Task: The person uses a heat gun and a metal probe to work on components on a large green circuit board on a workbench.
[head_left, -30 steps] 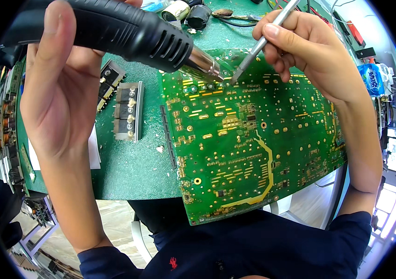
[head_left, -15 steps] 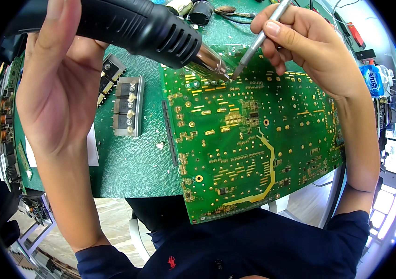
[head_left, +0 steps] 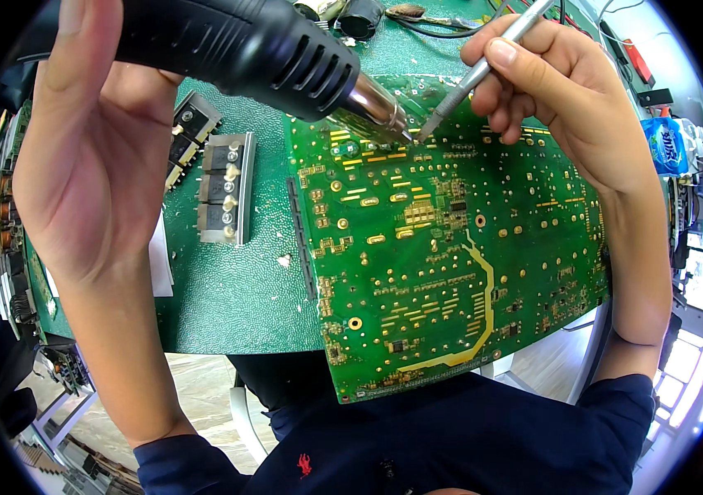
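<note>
My left hand (head_left: pixel 91 169) is closed around the handle of a black hot air gun (head_left: pixel 256 58), thumb along its near side. Its metal nozzle points right and down, its tip close over the upper part of a large green circuit board (head_left: pixel 405 342). In my right hand (head_left: pixel 553 95), pinched like a pen, is a slim silver tool (head_left: pixel 483 73) with a knurled grip. The tool's tip meets the board right beside the nozzle; whether it touches a solder joint, I cannot tell. The board overhangs the table's near edge, in front of my body.
On the green table (head_left: pixel 219 318) left of the board lie two component blocks on metal heat sinks, one silver-edged (head_left: pixel 223 190), one darker (head_left: pixel 190 132). A black cylinder (head_left: pixel 359 18) and a brush (head_left: pixel 405 11) lie beyond. A blue packet (head_left: pixel 665 146) stands at the right.
My left hand has shifted slightly left, and my right hand slightly right and down with the silver tool. The board appears a little lower in view. Both grips are unchanged.
</note>
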`<state>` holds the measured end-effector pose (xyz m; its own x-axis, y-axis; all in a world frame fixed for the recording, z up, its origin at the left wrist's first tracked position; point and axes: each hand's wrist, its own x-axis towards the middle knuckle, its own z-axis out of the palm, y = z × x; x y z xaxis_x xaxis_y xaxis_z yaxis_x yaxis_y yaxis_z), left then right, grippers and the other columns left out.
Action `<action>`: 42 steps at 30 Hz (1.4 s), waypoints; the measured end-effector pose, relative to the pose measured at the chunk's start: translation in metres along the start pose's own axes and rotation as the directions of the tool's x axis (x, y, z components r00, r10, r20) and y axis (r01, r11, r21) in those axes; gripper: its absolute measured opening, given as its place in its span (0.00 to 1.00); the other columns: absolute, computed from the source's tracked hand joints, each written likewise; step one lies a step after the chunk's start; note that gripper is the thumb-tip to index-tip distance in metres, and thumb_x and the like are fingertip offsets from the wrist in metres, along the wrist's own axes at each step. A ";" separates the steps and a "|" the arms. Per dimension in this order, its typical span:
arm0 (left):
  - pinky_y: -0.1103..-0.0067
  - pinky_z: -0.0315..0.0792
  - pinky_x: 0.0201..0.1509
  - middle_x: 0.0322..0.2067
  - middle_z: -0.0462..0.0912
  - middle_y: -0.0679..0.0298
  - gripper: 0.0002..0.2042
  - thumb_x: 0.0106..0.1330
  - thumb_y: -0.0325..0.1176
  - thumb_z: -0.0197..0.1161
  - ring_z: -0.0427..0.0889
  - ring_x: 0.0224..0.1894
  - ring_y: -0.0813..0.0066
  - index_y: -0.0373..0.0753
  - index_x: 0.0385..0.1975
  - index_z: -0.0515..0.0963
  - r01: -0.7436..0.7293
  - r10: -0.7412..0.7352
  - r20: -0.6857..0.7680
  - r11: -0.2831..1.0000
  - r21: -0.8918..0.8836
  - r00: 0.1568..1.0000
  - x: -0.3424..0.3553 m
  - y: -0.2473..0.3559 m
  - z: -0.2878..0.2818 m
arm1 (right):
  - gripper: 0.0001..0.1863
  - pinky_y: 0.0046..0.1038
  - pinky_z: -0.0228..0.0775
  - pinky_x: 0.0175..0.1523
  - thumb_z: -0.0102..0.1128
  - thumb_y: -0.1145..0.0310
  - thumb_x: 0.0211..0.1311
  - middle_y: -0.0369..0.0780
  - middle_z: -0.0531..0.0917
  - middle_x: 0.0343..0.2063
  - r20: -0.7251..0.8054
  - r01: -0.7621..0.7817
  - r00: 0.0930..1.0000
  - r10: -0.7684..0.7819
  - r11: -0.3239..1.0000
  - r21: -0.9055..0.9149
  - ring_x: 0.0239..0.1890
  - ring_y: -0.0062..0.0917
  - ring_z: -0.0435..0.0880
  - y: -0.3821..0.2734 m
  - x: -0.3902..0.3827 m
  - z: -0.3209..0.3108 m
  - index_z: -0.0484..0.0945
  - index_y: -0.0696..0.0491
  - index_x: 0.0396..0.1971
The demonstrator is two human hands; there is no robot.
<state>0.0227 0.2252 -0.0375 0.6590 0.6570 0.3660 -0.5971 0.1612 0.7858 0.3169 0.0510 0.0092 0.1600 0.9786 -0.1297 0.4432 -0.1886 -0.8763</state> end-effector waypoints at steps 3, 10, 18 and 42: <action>0.54 0.54 0.81 0.70 0.63 0.38 0.28 0.81 0.40 0.49 0.59 0.75 0.37 0.25 0.71 0.55 0.013 -0.013 0.007 1.000 -0.025 1.000 0.000 0.001 0.000 | 0.18 0.16 0.77 0.32 0.58 0.57 0.76 0.37 0.85 0.28 -0.017 0.010 1.000 -0.010 1.000 0.001 0.27 0.14 0.84 0.001 -0.001 0.000 0.80 0.58 0.47; 0.54 0.53 0.82 0.70 0.62 0.37 0.30 0.81 0.40 0.51 0.55 0.77 0.37 0.24 0.71 0.54 0.050 -0.048 0.019 0.994 -0.098 0.999 0.002 0.004 -0.002 | 0.16 0.24 0.85 0.35 0.55 0.67 0.77 0.49 0.87 0.32 0.069 -0.124 0.991 0.115 0.980 0.155 0.28 0.27 0.89 -0.011 0.003 -0.004 0.78 0.69 0.48; 0.56 0.52 0.82 0.70 0.61 0.37 0.31 0.80 0.40 0.53 0.54 0.77 0.37 0.24 0.71 0.53 0.077 -0.076 0.019 0.992 -0.099 0.997 0.002 0.009 -0.003 | 0.17 0.16 0.78 0.30 0.58 0.57 0.75 0.38 0.87 0.27 -0.018 -0.106 0.994 0.106 0.994 0.036 0.26 0.14 0.86 -0.005 -0.005 -0.002 0.81 0.59 0.46; 0.55 0.56 0.80 0.68 0.64 0.40 0.32 0.77 0.43 0.58 0.54 0.77 0.36 0.26 0.70 0.57 0.019 -0.015 -0.030 0.994 0.104 0.999 0.002 0.010 -0.005 | 0.09 0.20 0.83 0.29 0.61 0.74 0.68 0.47 0.88 0.26 -0.017 -0.098 0.995 0.100 0.991 0.088 0.27 0.26 0.91 -0.015 -0.011 -0.002 0.84 0.66 0.38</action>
<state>0.0160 0.2320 -0.0313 0.6540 0.6765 0.3385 -0.5341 0.0961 0.8399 0.3102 0.0425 0.0253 0.2179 0.9534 -0.2086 0.3463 -0.2754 -0.8968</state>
